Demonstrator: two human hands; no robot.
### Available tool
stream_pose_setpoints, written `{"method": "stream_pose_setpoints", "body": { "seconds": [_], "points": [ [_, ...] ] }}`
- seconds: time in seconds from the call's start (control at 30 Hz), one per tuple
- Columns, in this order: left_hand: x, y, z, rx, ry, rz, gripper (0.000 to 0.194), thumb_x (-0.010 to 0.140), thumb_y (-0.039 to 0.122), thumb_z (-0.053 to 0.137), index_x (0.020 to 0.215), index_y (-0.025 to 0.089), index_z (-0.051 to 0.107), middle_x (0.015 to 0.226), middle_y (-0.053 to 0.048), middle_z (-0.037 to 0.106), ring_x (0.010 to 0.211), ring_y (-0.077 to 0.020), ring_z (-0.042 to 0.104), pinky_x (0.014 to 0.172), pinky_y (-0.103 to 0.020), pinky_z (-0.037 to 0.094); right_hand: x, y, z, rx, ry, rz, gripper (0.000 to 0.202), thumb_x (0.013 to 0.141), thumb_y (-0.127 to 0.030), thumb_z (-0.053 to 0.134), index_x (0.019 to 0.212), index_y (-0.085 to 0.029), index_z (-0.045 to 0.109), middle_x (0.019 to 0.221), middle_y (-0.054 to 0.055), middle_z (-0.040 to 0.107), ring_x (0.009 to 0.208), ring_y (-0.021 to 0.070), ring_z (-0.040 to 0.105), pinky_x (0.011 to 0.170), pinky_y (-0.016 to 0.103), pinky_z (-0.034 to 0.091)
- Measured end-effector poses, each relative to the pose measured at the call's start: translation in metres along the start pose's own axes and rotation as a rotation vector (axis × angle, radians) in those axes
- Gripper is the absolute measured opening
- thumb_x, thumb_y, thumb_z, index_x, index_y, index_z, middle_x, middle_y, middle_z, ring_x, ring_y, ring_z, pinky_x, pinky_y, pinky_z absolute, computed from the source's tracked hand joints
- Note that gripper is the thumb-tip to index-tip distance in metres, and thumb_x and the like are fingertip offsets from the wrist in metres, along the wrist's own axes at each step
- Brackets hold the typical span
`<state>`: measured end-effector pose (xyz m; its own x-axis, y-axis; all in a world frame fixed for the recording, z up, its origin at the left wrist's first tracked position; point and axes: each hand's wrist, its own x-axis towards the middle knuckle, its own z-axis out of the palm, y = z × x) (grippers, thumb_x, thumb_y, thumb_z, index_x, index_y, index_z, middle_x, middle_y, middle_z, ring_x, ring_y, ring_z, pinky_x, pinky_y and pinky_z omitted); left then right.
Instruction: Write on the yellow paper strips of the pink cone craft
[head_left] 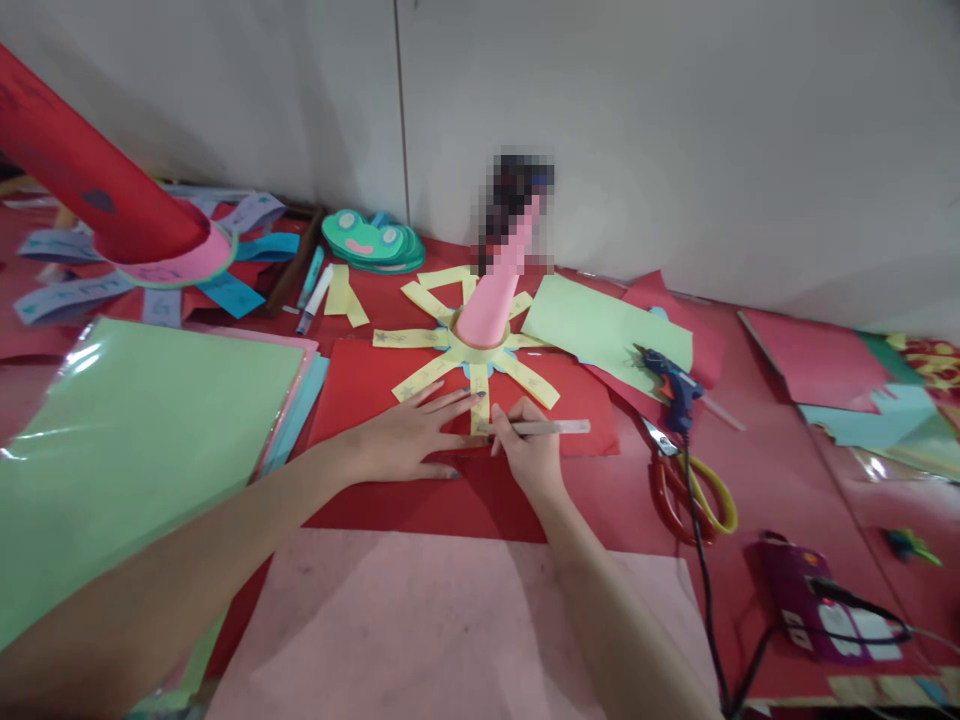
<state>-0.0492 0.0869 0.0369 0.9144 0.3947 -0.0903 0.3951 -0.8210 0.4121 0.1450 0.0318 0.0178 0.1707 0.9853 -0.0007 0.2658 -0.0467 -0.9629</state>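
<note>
My right hand (529, 452) grips a white marker pen (562, 427), its tip at the lower end of a yellow paper strip (480, 385). Several such strips spread out like rays from the foot of a pink paper cone (489, 305). Some strips carry small dark drawings or writing. Fingers spread, my left hand (412, 437) lies flat on the red sheet (352, 385) beneath the strips, with its fingertips near the same strip. Whether the pen tip touches the paper is hard to tell.
A glue gun (679, 390) with a cable and red-and-yellow scissors (694, 490) lie to the right. Green sheets (165, 420) are stacked at left, below a red paper cone (97, 160). Frog-face cutouts (371, 240) rest by the wall. A purple box (814, 595) sits at lower right.
</note>
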Motion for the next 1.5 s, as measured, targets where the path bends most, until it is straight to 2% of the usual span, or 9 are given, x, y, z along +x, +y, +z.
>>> {"method": "stream_pose_setpoints", "body": {
  "seconds": [0.8,0.97,1.13,1.37,1.5],
  "points": [
    [0.0006,0.0023,-0.0025,0.019,-0.033,0.001,0.050,0.092,0.043,0.055,0.140,0.039,0.042,0.158,-0.005,0.018,0.145,-0.0290,0.011,0.115,-0.049,0.010,0.0015,0.0000,0.0017,0.006,0.055,-0.014,0.038,0.085,-0.048,0.058,0.062,-0.024,0.040,0.047,-0.005,0.054,0.048,0.0130,0.055,0.054,0.025,0.044],
    [0.0002,0.0009,-0.0001,0.021,0.003,0.010,0.050,0.091,0.043,0.056,0.139,0.040,0.042,0.158,-0.002,0.017,0.145,-0.0284,0.012,0.116,-0.048,0.009,0.0022,0.0002,0.0017,-0.003,0.062,-0.020,0.038,0.084,-0.049,0.058,0.062,-0.024,0.039,0.047,-0.005,0.054,0.048,0.0130,0.055,0.054,0.025,0.044],
    [0.0003,0.0007,-0.0005,0.029,-0.011,0.008,0.050,0.091,0.044,0.055,0.139,0.040,0.042,0.158,-0.001,0.017,0.145,-0.0278,0.012,0.116,-0.048,0.010,0.0026,0.0001,0.0010,-0.021,0.052,-0.023,0.037,0.086,-0.049,0.056,0.063,-0.024,0.039,0.047,-0.005,0.055,0.047,0.0127,0.055,0.053,0.025,0.044],
    [0.0008,0.0007,-0.0009,0.031,-0.027,0.002,0.047,0.092,0.044,0.055,0.138,0.038,0.045,0.158,-0.003,0.019,0.145,-0.0287,0.012,0.115,-0.048,0.011,0.0020,-0.0022,0.0003,-0.042,0.053,-0.021,0.040,0.086,-0.050,0.054,0.061,-0.024,0.036,0.041,-0.007,0.048,0.041,0.0114,0.051,0.049,0.024,0.044],
    [0.0004,0.0008,-0.0009,0.027,-0.008,0.011,0.048,0.091,0.044,0.055,0.137,0.039,0.045,0.158,-0.001,0.020,0.145,-0.0278,0.012,0.115,-0.048,0.011,0.0023,-0.0024,0.0001,-0.049,0.062,-0.029,0.038,0.086,-0.045,0.054,0.060,-0.024,0.036,0.040,-0.008,0.045,0.040,0.0109,0.049,0.046,0.023,0.041]
  ]
}}
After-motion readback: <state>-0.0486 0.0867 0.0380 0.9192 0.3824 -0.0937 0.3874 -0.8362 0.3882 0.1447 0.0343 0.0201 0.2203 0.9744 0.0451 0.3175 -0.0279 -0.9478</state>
